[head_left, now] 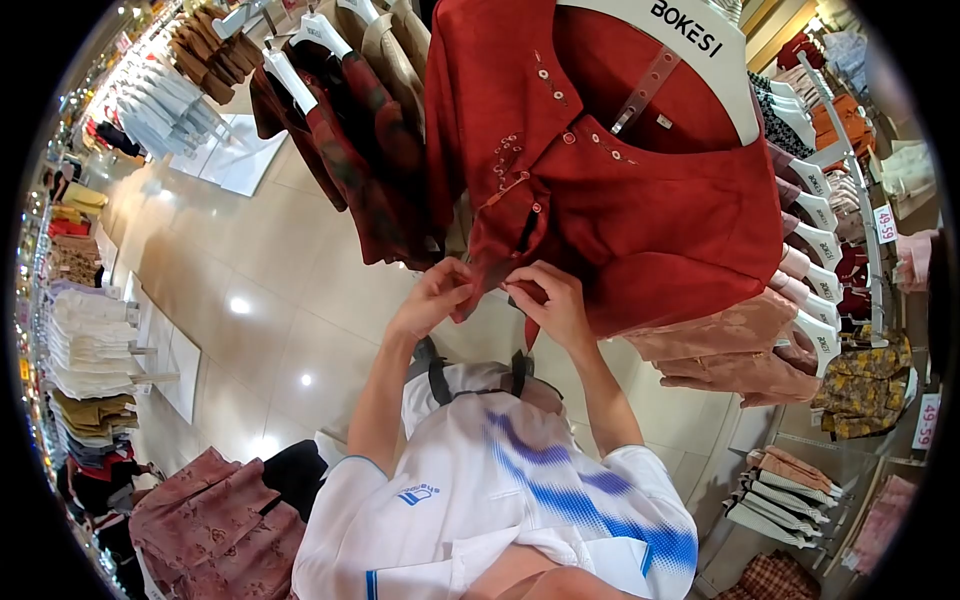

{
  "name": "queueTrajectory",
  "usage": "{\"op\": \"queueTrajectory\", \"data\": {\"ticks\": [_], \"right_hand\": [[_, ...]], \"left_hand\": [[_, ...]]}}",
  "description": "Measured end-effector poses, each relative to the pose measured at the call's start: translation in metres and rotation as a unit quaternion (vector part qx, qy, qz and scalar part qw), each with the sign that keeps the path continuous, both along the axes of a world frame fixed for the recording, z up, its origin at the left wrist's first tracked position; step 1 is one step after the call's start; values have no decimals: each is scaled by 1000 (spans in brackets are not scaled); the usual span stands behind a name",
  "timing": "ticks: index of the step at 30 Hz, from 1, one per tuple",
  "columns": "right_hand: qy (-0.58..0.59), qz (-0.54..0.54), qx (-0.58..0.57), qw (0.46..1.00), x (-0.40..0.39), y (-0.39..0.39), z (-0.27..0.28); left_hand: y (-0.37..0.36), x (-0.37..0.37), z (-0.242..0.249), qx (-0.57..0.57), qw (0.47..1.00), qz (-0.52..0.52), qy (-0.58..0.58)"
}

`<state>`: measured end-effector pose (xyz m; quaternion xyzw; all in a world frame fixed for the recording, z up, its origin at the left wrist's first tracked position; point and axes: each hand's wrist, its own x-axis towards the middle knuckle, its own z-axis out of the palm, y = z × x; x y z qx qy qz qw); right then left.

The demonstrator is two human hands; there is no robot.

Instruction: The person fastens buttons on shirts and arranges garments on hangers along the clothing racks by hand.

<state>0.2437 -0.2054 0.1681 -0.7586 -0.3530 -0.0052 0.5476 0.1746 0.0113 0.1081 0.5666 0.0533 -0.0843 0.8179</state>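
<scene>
A red garment [650, 215] with small decorative fastenings hangs on a white hanger [690, 35] marked BOKESI. Its front is partly unfastened, with a dark gap near the lower fastening. My left hand [437, 295] pinches the garment's lower front edge from the left side. On the right side of that edge, my right hand [550, 298] has thumb and fingers pressed together on the red cloth. The two hands are a short distance apart, and both are just below the open part of the front.
Dark patterned clothes [370, 150] hang at the upper left of the red garment. Pink garments [730, 345] hang on white hangers to the right. A pink floral garment [215, 525] is at the lower left. Tiled floor [270, 300] shows beyond my left arm.
</scene>
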Motion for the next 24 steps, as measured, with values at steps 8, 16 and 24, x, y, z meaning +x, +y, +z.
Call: {"op": "queueTrajectory", "data": {"ticks": [8,16,24], "right_hand": [[-98,-5,-49,994,-8,3,10],[-45,-18,36,998,-9,17,3],[-49,-9,11,999,-5,12,1]], "left_hand": [[-20,2,25,187,968,81,-144],[-33,4,24,238,945,101,-199],[-26,-1,32,120,971,45,-203]]}}
